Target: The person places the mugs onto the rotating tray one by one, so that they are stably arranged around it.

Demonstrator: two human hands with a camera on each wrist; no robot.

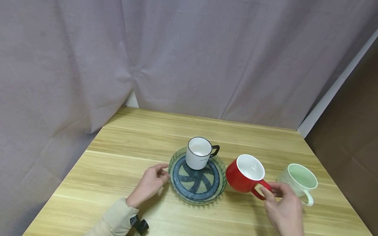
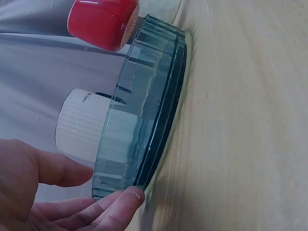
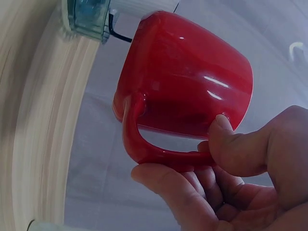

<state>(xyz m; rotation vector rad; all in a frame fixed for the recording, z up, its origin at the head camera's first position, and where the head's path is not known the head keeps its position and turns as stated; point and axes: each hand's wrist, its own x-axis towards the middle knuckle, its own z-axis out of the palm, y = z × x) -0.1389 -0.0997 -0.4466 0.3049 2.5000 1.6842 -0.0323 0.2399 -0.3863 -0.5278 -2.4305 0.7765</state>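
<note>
Right grip (image 1: 283, 207) is pinching red mug (image 1: 240, 177) by handle (image 3: 130, 132); left grip (image 1: 151, 182), relaxed, touching glass dish (image 1: 196, 196); white mug (image 1: 195, 160) sitting inside.

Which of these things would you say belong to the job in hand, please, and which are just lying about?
Probably in the job:
red mug, held by the right grip
dish, at the left grip
white mug, standing in the dish

Apparently just lying about:
green mug, on the table, held by neither grip
</note>
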